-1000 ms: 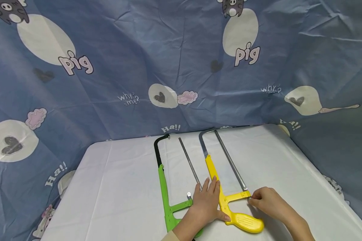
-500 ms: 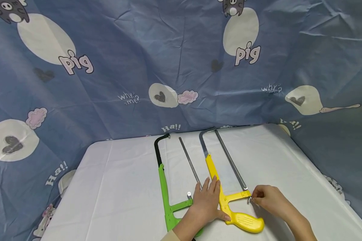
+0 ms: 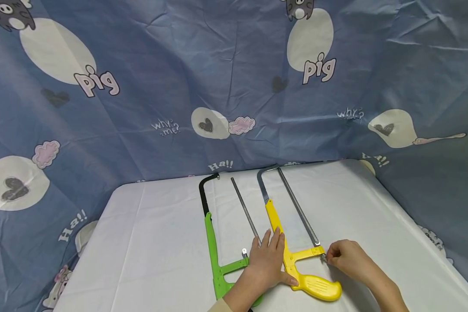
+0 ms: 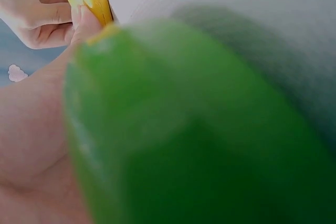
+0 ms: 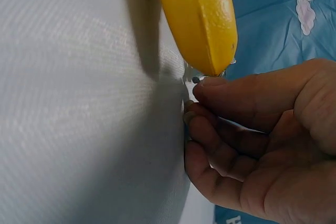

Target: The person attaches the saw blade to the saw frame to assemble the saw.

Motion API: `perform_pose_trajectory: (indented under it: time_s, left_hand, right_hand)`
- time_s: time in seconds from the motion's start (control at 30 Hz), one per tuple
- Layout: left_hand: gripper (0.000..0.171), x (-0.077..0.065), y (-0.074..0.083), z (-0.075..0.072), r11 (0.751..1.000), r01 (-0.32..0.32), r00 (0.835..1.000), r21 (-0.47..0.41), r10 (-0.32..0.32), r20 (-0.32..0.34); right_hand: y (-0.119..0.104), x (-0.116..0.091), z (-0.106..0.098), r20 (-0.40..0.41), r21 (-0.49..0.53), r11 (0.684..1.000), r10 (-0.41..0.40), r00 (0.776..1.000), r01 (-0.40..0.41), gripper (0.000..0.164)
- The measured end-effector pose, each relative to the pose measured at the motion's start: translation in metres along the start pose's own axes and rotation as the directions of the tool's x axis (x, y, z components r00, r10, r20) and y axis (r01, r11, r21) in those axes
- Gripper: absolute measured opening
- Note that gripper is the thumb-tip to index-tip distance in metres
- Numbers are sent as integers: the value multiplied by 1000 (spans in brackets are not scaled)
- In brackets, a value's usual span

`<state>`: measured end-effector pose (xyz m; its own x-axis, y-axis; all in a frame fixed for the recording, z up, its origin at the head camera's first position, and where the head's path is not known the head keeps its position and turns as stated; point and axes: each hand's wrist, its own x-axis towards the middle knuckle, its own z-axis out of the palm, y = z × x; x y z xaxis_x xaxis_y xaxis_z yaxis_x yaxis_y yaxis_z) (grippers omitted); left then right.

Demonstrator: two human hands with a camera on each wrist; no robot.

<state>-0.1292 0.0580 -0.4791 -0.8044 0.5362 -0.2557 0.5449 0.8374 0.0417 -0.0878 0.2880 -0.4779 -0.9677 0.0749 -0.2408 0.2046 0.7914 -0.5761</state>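
Note:
A yellow hacksaw (image 3: 317,287) lies on the white-covered table, its blade (image 3: 300,212) running along the right side. My left hand (image 3: 266,265) rests across its frame with extended fingers, the thumb at the handle. With thumb and fingers, my right hand (image 3: 349,259) pinches the small metal wing nut (image 3: 323,257) at the end of the yellow crosspiece; the fingertips hide part of it. The right wrist view shows that hand (image 5: 278,103) beside the yellow handle (image 5: 202,19). Blurred and close, a green handle (image 4: 199,119) fills the left wrist view.
Left of the yellow one lies a green hacksaw (image 3: 212,242), its handle partly under my left forearm. A loose grey blade (image 3: 243,208) lies between the two saws, its near end hidden by my left hand. A blue patterned cloth (image 3: 234,86) hangs behind the table (image 3: 160,242).
My right fingers shift slightly at the wing nut: they draw a little right and upward, then come back close round it. The left hand and both saws stay in place.

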Motion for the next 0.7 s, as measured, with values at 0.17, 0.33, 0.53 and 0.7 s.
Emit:
perform_pose_trajectory:
  time_s: [0.17,0.33,0.53,0.7]
  left_hand:
    - [125,-1,0,-1,1000,-2,1000,-3,2,2]
    - [125,-1,0,-1,1000,1,1000,10,-1,0]
    - [125,-2,0,-2,1000,-1,1000,10,1,-8]
    - [125,-2,0,-3,1000,-1,1000,5,1,-3]
  right_hand:
    - [0,0,2,6,15,1000,3,1000,-3,10]
    - [0,-1,3,31,45,999,24,999,-25,14]
    - [1,-2,1,37,53,999,8,999,-10,15]
    - [2,-1,0,33,55,998,-3,999,1,13]
